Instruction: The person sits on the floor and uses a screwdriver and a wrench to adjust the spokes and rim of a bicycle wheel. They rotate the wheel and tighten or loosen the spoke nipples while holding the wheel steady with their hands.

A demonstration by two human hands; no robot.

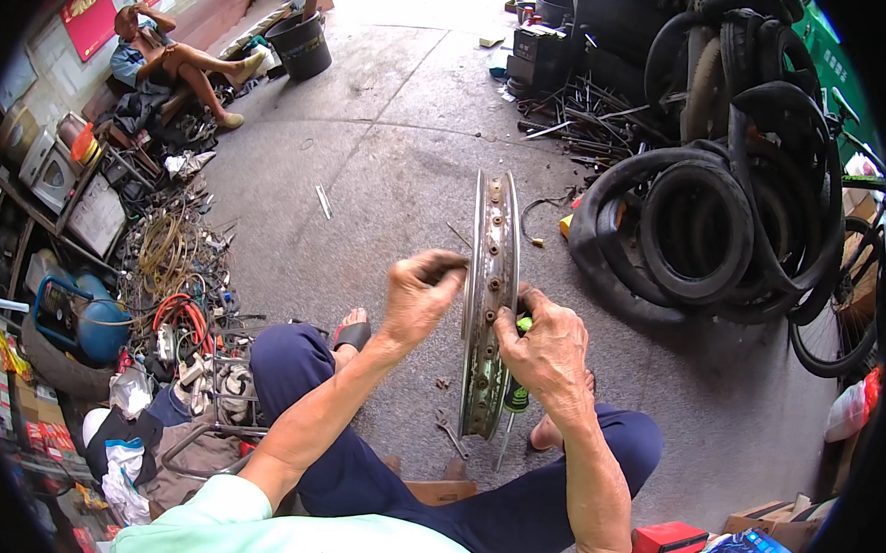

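Note:
A worn metal wheel rim [493, 302] stands upright between my knees, its row of spoke-nipple holes turned towards me. My left hand [421, 294] is at the rim's left side, thumb and fingertips drawn together; what they pinch is hidden. A thin metal rod, perhaps a spoke [459, 234], sticks out on that side. On the right, my right hand [548, 346] has its thumb against the rim's edge and holds a green-and-black screwdriver [516, 397], blade pointing down. A wrench [451, 435] lies on the floor left of the rim's lower end.
Black tires and inner tubes [697, 230] are heaped at right, below a pile of metal tools [594, 119]. Cables and scrap [170, 247] line the left, beside a blue air compressor [99, 322]. A seated person [165, 59] and a black bucket [299, 47] are farther off.

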